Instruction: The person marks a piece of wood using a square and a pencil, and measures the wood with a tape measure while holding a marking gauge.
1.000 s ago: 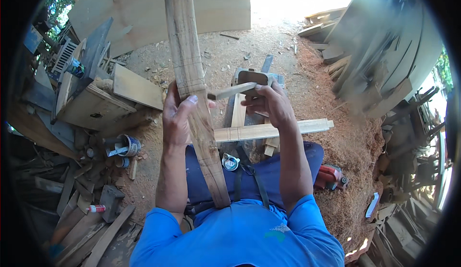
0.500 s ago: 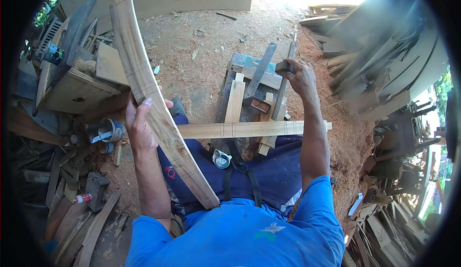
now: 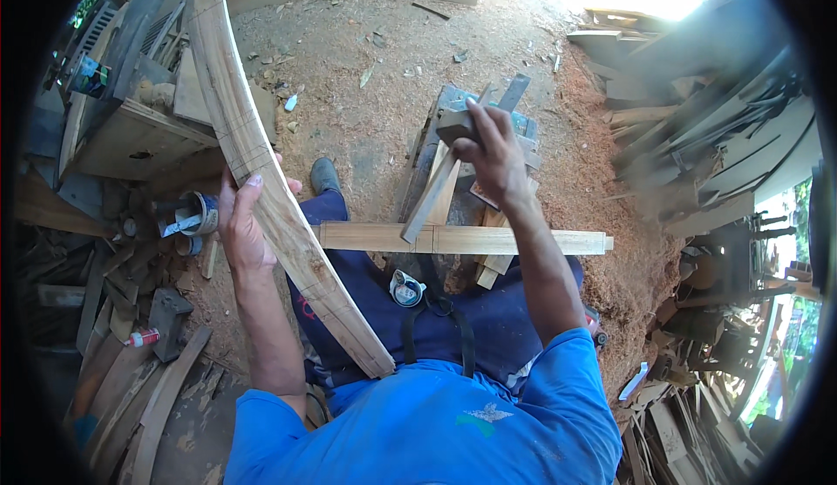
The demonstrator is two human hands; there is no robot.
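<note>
My left hand point(image 3: 246, 215) is wrapped round a long curved board point(image 3: 296, 237) with pencil lines across it. The board slants from the upper left down to my waist. In my right hand point(image 3: 499, 156) is a marking square point(image 3: 430, 199) with a thick dark block and a long straight blade. Its blade points down toward me, and the tip is over or against a lined wooden rail point(image 3: 523, 240). That rail lies crosswise above my thighs. Behind the right hand, a flat metal blade point(image 3: 514, 93) rests on a low bench point(image 3: 414, 154), partly hidden.
Wood pieces point(image 3: 493, 263) lie on the bench beneath the rail. A small round tin point(image 3: 406, 289) sits near my lap. Paint cans point(image 3: 202, 213) and a wooden box point(image 3: 144, 149) stand at the left. Stacked boards point(image 3: 732, 149) line the right, beside heaped sawdust point(image 3: 567, 136).
My right hand has brought the square leftward and turned it, lifting it from the bench toward the lined rail. The curved board stays in my left hand, almost unmoved.
</note>
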